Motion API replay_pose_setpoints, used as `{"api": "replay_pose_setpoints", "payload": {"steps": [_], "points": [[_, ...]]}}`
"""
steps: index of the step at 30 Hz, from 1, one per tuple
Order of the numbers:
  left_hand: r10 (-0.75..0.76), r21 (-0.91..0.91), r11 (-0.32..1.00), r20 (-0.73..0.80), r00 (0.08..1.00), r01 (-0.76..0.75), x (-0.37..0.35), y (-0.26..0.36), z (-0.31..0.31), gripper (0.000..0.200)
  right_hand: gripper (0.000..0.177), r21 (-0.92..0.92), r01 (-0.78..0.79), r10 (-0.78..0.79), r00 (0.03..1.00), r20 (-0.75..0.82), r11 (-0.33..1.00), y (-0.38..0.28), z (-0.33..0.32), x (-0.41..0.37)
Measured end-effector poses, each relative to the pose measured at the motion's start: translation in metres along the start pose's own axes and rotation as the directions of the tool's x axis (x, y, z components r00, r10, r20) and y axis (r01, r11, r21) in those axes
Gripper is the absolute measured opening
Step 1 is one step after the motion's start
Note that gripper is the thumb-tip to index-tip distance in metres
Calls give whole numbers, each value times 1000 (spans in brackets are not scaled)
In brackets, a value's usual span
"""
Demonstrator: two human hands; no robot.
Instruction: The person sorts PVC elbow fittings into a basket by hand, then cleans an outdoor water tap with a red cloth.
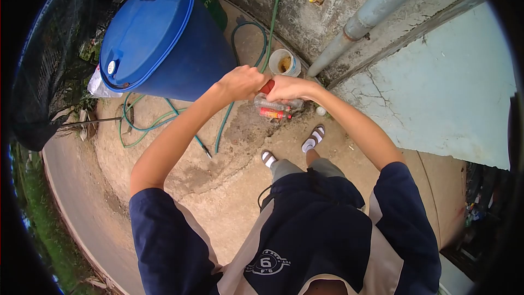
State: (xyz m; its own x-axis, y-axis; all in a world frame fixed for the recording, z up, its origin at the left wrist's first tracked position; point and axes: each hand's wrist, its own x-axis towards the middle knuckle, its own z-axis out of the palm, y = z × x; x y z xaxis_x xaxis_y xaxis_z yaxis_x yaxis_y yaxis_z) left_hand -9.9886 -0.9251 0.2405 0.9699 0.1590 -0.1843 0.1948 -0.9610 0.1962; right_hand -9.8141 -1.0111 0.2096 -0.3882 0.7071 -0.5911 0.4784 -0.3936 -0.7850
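My left hand and my right hand meet in front of my chest, both closed around a small red object that shows only as a sliver between them. What the red object is cannot be told. Below the hands, on the ground, lie clear plastic bottles with red labels.
A big blue barrel stands at the left. A green hose winds over the concrete ground. A white bucket sits by a grey pipe on the rough wall. My sandalled feet stand below the bottles. A dark net hangs far left.
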Motion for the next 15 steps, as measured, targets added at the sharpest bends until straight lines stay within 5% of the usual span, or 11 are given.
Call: {"api": "replay_pose_setpoints", "payload": {"steps": [2, 5, 10, 12, 15], "points": [[-147, -130, 980, 15, 989, 148, 2, 7, 6, 20, 18, -406, -11, -51, 989, -141, 914, -1, -4, 2], [-262, -154, 951, 68, 963, 270, 8, 17, 19, 18, 23, -665, -52, -231, 915, -330, 745, 0, 8, -1], [-309, -553, 797, -30, 950, 242, 12, 8, 83, 20, 29, -886, -68, -373, 890, -262, 459, 1, 12, -3], [-393, -802, 483, 162, 905, 353, 10, 21, 73, 18, 29, -942, -49, -441, 875, -201, 333, 3, 6, -2], [-398, -913, -37, 387, 832, 407, 2, 41, 52, 23, 23, -966, 3, -504, 853, -131, 257, 4, -4, 2]]}}
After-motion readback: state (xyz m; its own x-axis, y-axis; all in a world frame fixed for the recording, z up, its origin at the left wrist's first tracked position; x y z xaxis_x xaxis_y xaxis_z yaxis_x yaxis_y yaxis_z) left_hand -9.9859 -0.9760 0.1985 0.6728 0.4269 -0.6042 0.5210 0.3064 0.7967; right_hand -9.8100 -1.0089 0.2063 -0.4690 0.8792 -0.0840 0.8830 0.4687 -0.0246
